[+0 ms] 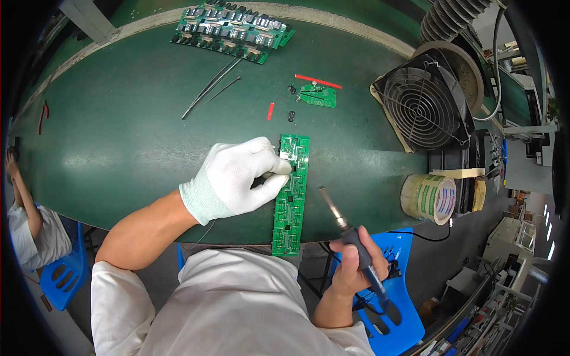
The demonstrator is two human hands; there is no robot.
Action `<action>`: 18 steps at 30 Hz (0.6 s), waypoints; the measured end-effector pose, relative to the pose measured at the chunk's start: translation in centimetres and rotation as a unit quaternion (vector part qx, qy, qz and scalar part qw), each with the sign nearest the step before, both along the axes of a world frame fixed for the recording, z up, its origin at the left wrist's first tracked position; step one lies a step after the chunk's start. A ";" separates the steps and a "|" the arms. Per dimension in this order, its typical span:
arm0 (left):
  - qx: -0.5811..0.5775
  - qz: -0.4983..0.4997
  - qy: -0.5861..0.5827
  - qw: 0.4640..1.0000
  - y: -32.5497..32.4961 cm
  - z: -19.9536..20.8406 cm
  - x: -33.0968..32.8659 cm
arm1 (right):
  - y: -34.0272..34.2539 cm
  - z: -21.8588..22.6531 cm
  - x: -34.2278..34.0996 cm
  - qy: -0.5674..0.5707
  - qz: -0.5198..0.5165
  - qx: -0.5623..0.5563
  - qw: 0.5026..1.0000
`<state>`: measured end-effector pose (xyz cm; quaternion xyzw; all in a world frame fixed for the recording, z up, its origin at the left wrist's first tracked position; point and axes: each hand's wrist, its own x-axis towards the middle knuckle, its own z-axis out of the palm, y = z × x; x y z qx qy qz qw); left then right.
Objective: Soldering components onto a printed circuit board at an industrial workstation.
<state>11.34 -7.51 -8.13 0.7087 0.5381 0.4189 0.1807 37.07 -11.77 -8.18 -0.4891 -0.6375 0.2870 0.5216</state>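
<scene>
A long green circuit board [290, 234] lies on the green table in front of me, its near end at the table edge. My left hand [237, 178], in a white knitted glove, is closed in a pinch at the board's left side. Whatever sits between those fingertips is too small or hidden to make out. My bare right hand [355, 270] grips a soldering iron [358, 240] by its dark handle. The iron's metal tip points up and left, to the right of the board and apart from it.
Beyond the board lie a small green board [319, 96], a black connector [291, 116] and a red strip [271, 111]. Metal tweezers [208, 92] rest near stacked circuit boards [228, 32]. At right stand a fan [418, 107] and a tape roll [427, 199]. Another person [37, 234] sits far left.
</scene>
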 end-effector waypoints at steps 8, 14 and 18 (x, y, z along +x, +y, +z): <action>0.007 -0.004 0.026 1.000 -0.1 -0.4 0.2 | 1.9 0.9 -1.1 -0.057 0.047 -0.026 0.997; 0.008 0.001 0.031 0.999 -0.2 -0.6 0.1 | 2.1 0.5 -1.2 -0.062 0.043 -0.029 0.997; 0.009 0.000 0.022 1.000 -0.1 -0.7 0.1 | 2.4 0.9 -1.1 -0.083 0.065 -0.033 0.994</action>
